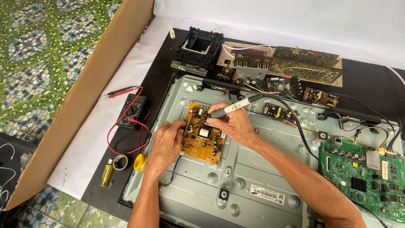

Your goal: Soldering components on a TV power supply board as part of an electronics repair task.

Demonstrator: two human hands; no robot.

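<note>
A yellow-brown circuit board [201,143] lies on the grey metal back panel [253,169] of an opened flat screen set. My left hand [166,143] rests on the board's left edge and presses it down. My right hand [233,122] grips a white and grey soldering iron [236,105] like a pen. Its tip touches the upper part of the board near some small components. The iron's black cable [295,122] runs off to the right over the panel.
A black multimeter [131,110] with red and black leads lies left of the panel. A yellow lighter [106,173], a tape roll [120,162] and a yellow reel sit below it. A green board [363,177] is at right, more boards [295,63] and a black frame [198,50] at back. Cardboard [84,93] leans at left.
</note>
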